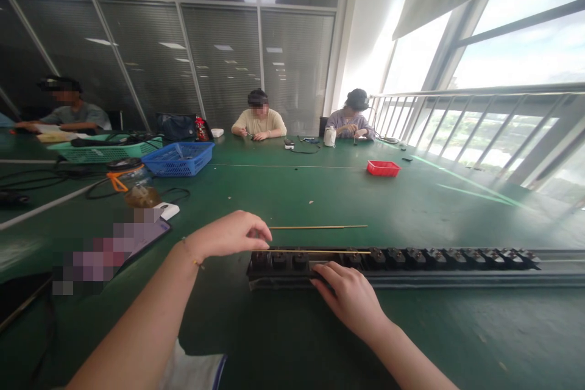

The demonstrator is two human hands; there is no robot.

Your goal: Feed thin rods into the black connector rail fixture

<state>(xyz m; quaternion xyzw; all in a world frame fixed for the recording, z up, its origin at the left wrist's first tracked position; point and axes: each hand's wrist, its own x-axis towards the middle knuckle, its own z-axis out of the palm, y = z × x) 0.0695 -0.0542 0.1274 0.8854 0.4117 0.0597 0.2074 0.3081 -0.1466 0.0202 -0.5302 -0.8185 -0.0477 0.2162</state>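
A long black strip of socket modules (pixel 411 259) lies across the green table in front of me. A thin brass rod (pixel 320 251) rests along the top of its left part. My left hand (pixel 231 234) pinches the left end of that rod above the strip's left end. My right hand (pixel 350 298) presses on the strip's near side, fingers bent over the modules. A second thin brass rod (pixel 317 227) lies loose on the table just behind the strip.
A blue basket (pixel 179 158), a green basket (pixel 105 151), a jar (pixel 132 183), cables and a phone (pixel 137 237) sit at the left. A red tray (pixel 382 167) lies mid-table. Three people work at the far side. A window railing runs along the right.
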